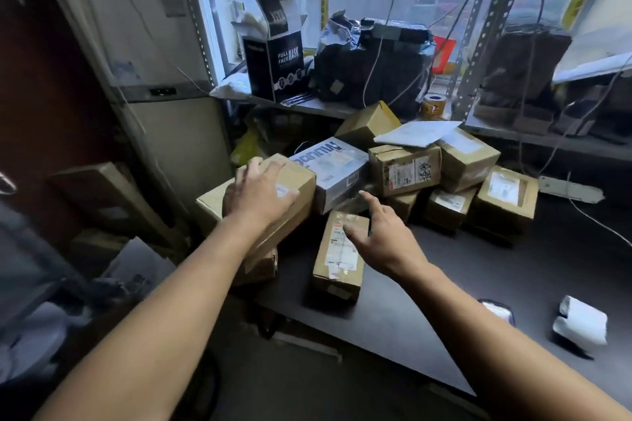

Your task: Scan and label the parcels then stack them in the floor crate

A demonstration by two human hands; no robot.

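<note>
Judging by how the parcels lie, the task is at or near its start. A heap of them is piled at the far side of the dark counter (478,284), under the metal shelf (307,106), and none is seen stacked in a floor crate; no crate can be made out in this view. A large brown box (273,202) at the left end of the heap is touched by the left hand (260,191), whose fingers are spread flat over its top and are not curled round it. A small brown parcel (338,256), already bearing a printed label, lies apart from the heap, nearer the front of the counter; the right hand (379,236) is held just above its far end with the fingers loose and extended, nothing being grasped. Behind these, a white printed box (335,171), a taped brown box with handwriting (403,167) and several more labelled cartons (506,198) are left untouched, with a flat white envelope (417,133) resting on top.

No scanner is seen in either hand. A white roll of paper (581,325) lies near the counter's right front. Whether any parcel has been scanned cannot be told; scanning, labelling and stacking appear to remain for nearly the whole heap.
</note>
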